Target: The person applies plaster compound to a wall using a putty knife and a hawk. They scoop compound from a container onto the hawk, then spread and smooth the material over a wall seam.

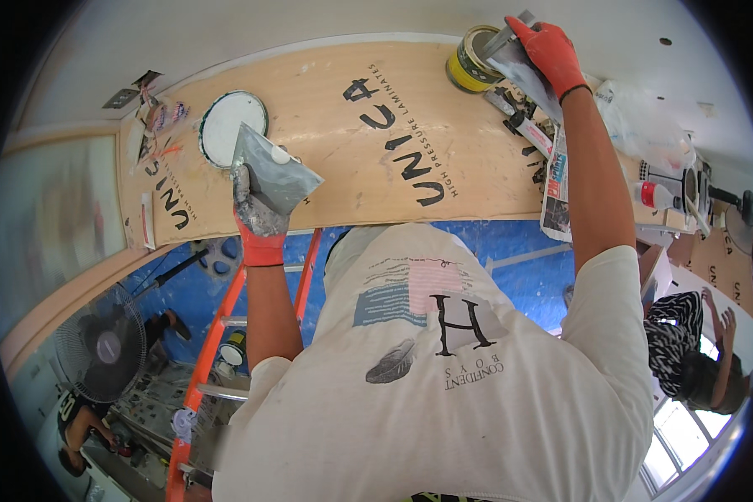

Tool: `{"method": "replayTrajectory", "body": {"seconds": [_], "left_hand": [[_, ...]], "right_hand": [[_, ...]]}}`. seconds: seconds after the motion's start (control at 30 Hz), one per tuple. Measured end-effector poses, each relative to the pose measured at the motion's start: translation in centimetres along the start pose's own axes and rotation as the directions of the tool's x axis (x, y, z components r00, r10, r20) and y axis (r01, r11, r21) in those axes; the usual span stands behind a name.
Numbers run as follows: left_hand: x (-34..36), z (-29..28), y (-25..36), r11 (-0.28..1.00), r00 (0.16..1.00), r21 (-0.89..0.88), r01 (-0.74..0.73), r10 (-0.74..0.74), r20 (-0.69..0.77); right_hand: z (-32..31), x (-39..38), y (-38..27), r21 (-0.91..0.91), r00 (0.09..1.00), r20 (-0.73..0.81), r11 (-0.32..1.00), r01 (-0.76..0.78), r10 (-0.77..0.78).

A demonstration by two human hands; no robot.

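Note:
My left hand, in a red glove with a grey-smeared coating, grips a flat metal scraper plate that carries a dab of pale putty. Just behind it stands a round white-topped tub or lid with a dark rim. At the far right, my right hand, also red-gloved, is closed on a grey metal scraper. That tool leans over the mouth of an open yellow-and-black can. The can's contents are mostly hidden by it.
A printed wooden board bears the cans, tools, a tube and folded newspaper. Below stand an orange ladder and a fan. One person is at lower left, another at right.

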State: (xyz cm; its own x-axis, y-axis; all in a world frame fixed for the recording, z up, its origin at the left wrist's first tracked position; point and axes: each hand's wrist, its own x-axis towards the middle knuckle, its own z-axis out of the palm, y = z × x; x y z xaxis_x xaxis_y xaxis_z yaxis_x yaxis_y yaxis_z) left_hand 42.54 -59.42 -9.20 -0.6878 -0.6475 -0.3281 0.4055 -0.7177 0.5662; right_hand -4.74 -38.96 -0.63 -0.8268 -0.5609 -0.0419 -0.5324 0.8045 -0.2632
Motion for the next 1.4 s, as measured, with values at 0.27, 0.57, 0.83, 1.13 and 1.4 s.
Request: {"method": "replayTrajectory", "body": {"seconds": [0.27, 0.57, 0.83, 1.13, 1.4], "left_hand": [[-0.5, -1.1, 0.4, 1.0, 1.0, -0.009, 0.027, -0.027, -0.009], [1.7, 0.2, -2.2, 0.989, 0.99, 0.051, 0.139, -0.137, -0.029], [4.6, 9.8, -6.5, 0.924, 0.896, 0.037, 0.381, -0.379, 0.234], [9.2, 19.6, -12.2, 0.825, 0.74, -0.175, 0.538, -0.363, 0.566], [14.4, 19.9, -17.6, 0.84, 0.851, -0.225, 0.493, -0.413, 0.324]], "right_hand": [[1.3, -2.0, -0.8, 0.718, 0.996, 0.05, 0.695, 0.02, -0.08], [0.6, -2.4, 0.9, 0.259, 0.976, 0.131, 0.957, 0.134, -0.173], [2.5, -0.3, 2.3, -0.027, 0.843, -0.13, 0.852, 0.523, -0.522], [-1.5, -2.5, -1.0, 0.19, 0.938, 0.174, 0.945, 0.268, -0.301], [-3.4, -4.4, -0.9, 0.078, 0.959, 0.199, 0.979, 0.189, -0.201]]}}
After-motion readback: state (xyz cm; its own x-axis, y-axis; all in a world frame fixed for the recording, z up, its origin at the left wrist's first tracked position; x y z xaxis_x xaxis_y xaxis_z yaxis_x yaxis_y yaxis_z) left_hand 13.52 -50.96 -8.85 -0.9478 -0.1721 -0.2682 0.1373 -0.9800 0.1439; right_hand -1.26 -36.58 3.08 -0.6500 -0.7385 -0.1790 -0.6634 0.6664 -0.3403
